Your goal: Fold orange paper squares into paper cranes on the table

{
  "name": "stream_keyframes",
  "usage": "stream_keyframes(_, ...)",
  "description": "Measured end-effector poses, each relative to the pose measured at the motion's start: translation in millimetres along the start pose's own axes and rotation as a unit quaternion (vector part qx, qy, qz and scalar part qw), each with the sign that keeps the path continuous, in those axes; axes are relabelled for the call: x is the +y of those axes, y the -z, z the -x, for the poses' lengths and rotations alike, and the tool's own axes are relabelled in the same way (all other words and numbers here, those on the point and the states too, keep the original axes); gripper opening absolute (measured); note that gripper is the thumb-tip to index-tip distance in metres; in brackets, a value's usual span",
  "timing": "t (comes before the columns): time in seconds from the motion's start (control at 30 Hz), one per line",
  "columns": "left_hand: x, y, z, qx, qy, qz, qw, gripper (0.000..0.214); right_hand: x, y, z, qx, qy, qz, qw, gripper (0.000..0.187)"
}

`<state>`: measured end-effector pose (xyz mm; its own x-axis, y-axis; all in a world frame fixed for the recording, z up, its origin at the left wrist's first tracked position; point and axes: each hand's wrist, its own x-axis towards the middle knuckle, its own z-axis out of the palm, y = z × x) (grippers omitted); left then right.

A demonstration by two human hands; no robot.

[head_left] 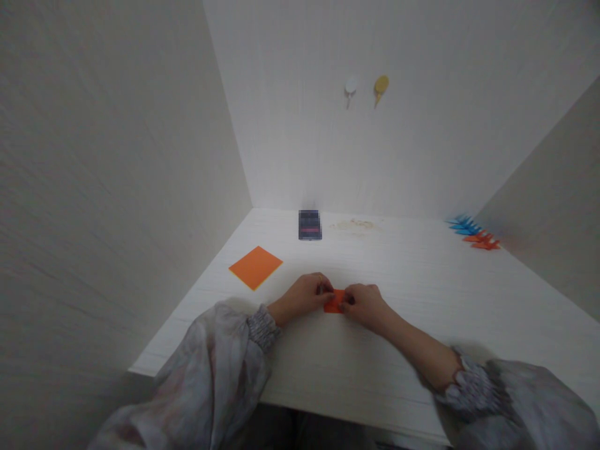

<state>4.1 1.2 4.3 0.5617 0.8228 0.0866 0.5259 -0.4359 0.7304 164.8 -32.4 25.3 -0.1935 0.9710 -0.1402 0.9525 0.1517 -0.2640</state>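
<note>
A small folded piece of orange paper (334,305) is held low over the white table, between my two hands. My left hand (309,294) pinches its left side with thumb and fingers. On its right side, my right hand (364,304) grips the paper the same way. The fingers cover both ends of the paper, so only its middle shows. Farther left lies a stack of flat square orange sheets (255,267), with a thin yellow edge showing.
At the back of the white table (412,350) stands a dark, blurred-out object (310,225). Blue folded paper pieces (464,225) and orange folded paper pieces (482,240) sit by the right wall. A white hook (350,86) and a yellow hook (381,85) are on the back wall.
</note>
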Motion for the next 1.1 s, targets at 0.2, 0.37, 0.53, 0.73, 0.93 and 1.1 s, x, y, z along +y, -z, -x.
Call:
stream_keyframes(0.2, 0.0, -0.5, 0.0, 0.005, 0.004, -0.009, 1.0, 0.014, -2.2, 0.8, 0.0, 0.002, 0.006, 0.008, 1.0, 0.017)
stream_keyframes(0.37, -0.4, -1.2, 0.2, 0.015, 0.009, -0.022, 1.0, 0.014, -1.0, -0.9, 0.4, 0.006, 0.003, 0.002, 1.0, 0.016)
stream_keyframes(0.53, 3.7, 1.2, 2.4, -0.007, -0.024, -0.012, 1.0, 0.021, -0.4, -0.2, -1.1, -0.009, 0.002, -0.005, 1.0, 0.021)
stream_keyframes(0.73, 5.4, 1.5, 2.4, -0.007, -0.007, -0.013, 1.0, 0.024, -1.1, 1.0, -2.8, -0.018, -0.007, -0.006, 1.0, 0.018)
stream_keyframes(0.93, 3.9, 0.1, 1.7, 0.001, 0.02, -0.018, 1.0, 0.027, -0.1, -1.6, -3.5, -0.009, -0.006, -0.014, 1.0, 0.017)
stream_keyframes(1.1, 2.1, -0.9, 2.1, -0.002, 0.01, -0.015, 1.0, 0.027, -0.8, -0.3, -2.9, -0.008, -0.002, -0.006, 1.0, 0.017)
